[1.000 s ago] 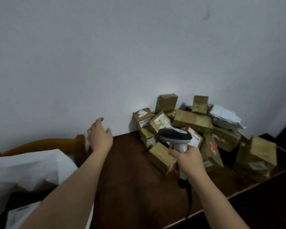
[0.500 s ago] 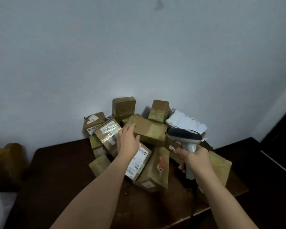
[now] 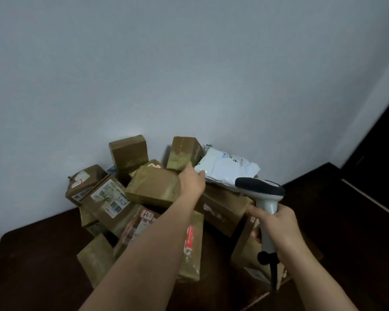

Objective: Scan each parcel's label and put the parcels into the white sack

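A pile of brown cardboard parcels (image 3: 152, 187) sits against the wall at the back of the table. A white plastic mailer (image 3: 227, 168) lies on top of it at the right. My left hand (image 3: 192, 181) reaches into the pile, between a long brown box and the mailer. One finger touches the small upright box (image 3: 184, 152) and the thumb rests at the mailer's edge. My right hand (image 3: 279, 227) grips the handle of the grey-and-black barcode scanner (image 3: 261, 190), whose head is over the right side of the pile. The white sack is out of view.
The dark wooden table (image 3: 38, 257) has bare surface at the front left. Its front right edge (image 3: 258, 298) runs close under my right arm. A pale wall stands right behind the pile, and a dark doorway (image 3: 377, 153) is at the right.
My left hand moved from the labelled box at the pile's front, up and right to the white mailer's edge. The view swung right, and the sack and chair left the frame.
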